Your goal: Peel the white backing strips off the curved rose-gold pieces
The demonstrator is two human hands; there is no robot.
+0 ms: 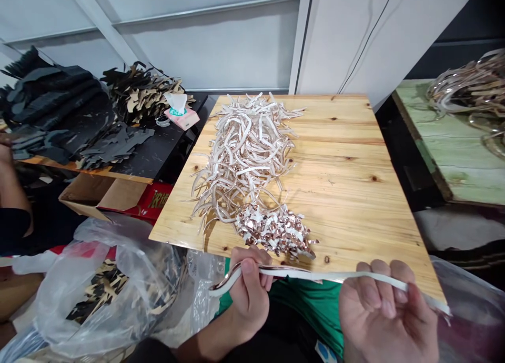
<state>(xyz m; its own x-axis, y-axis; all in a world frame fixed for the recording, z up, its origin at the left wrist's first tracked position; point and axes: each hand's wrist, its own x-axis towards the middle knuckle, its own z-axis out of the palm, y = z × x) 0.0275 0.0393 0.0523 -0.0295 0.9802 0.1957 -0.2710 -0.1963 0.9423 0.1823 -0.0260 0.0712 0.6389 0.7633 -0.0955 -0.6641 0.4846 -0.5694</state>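
Observation:
A long narrow strip (307, 273), white on one face and shiny rose-gold on the other, stretches between my hands along the table's near edge. My left hand (249, 294) pinches it between thumb and fingers, and its curled end sticks out to the left. Toward the strip's other end, my right hand (389, 310) has its fingers curled around it, palm turned up. Just beyond my left hand lies a heap of short rose-gold and white scraps (276, 230). Behind that spreads a larger tangled pile of similar long strips (250, 147).
The wooden table (339, 194) carries both piles. At left, a black table (158, 152) bears dark cut pieces and a tissue box (183, 116). Below are a cardboard box (102, 194) and a clear plastic bag (130, 300). A green table (453, 142) stands right. Another person's arm (11, 189) shows far left.

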